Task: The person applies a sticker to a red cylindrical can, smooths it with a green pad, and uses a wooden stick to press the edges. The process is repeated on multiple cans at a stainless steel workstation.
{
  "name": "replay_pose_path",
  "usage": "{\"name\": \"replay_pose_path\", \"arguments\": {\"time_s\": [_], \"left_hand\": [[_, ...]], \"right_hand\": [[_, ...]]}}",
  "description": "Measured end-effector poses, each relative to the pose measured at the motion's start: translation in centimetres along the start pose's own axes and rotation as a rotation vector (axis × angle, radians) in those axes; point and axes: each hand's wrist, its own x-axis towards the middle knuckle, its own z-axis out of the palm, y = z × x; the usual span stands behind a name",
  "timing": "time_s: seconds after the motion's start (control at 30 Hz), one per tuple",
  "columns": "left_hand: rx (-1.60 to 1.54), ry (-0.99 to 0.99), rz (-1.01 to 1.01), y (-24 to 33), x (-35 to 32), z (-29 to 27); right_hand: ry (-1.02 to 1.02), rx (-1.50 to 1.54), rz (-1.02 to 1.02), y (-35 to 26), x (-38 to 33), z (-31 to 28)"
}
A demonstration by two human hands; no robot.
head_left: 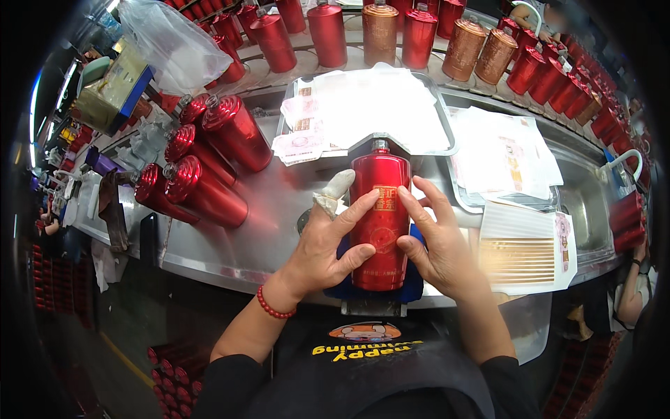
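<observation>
A glossy red bottle with a clear glass neck lies in a blue cradle in front of me, its neck pointing away. A gold square decal sits on its upper front, with a fainter round mark below. My left hand has its fingers spread, index fingertip on the decal's left edge and thumb on the bottle lower down. One of its fingers wears a whitish cover. From the other side, my right hand touches the decal's right edge with a fingertip, its thumb against the bottle's side and its fingers apart.
Several red bottles lean together at the left on the metal worktop. Beyond the cradle stands a tray of white decal sheets. At right are more sheets, a gold-striped sheet and a sink. Bottles line a curved conveyor.
</observation>
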Motion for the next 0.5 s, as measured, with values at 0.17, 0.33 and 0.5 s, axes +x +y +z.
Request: {"name": "replay_pose_path", "arguments": {"time_s": [0.17, 0.33, 0.5], "left_hand": [[-0.015, -0.004, -0.005, 0.2, -0.3, 0.3], [0.033, -0.035, -0.008, -0.3, -0.2, 0.0], [-0.029, -0.026, 0.026, -0.9, -0.2, 0.0]], "right_hand": [[-0.023, 0.063, -0.032, 0.5, -0.9, 0.3], [-0.056, 0.061, -0.031, 1.7, -1.2, 0.8], [-0.080, 0.102, -0.017, 1.9, -1.3, 0.6]]}}
